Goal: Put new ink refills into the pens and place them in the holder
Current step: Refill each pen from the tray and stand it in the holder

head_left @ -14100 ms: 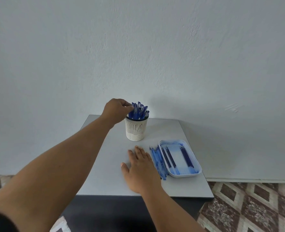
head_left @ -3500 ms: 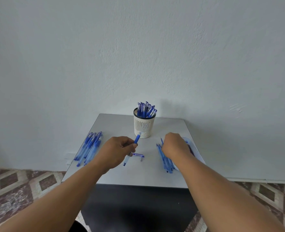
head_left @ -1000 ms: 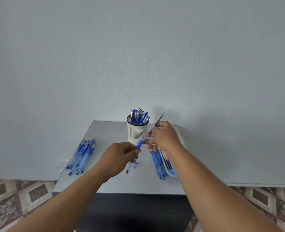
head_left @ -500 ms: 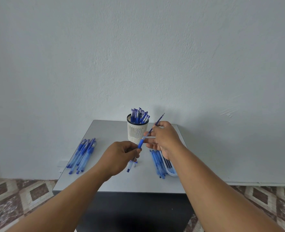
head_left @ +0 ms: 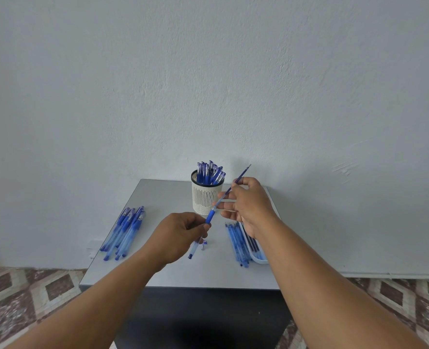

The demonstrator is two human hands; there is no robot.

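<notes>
Two hands work above the table (head_left: pixel 158 197): left hand (head_left: pixel 177 235) grips a pen barrel (head_left: pixel 209 217), right hand (head_left: pixel 248 202) pinches a refill (head_left: pixel 241 176). Holder (head_left: pixel 204 197) stands at 12 o'clock, loose pens (head_left: pixel 125 233) at 9.

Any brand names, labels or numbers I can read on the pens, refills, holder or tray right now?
None readable. The pens in the holder, the pen pile on the left, the refill and the tray show no legible text; any print is too small to make out.

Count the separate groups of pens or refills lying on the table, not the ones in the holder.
2. A pile of pens lies at the table's left edge; a row of refills lies right of centre, beside the tray. More inside the tray may be hidden by the right arm.
</notes>
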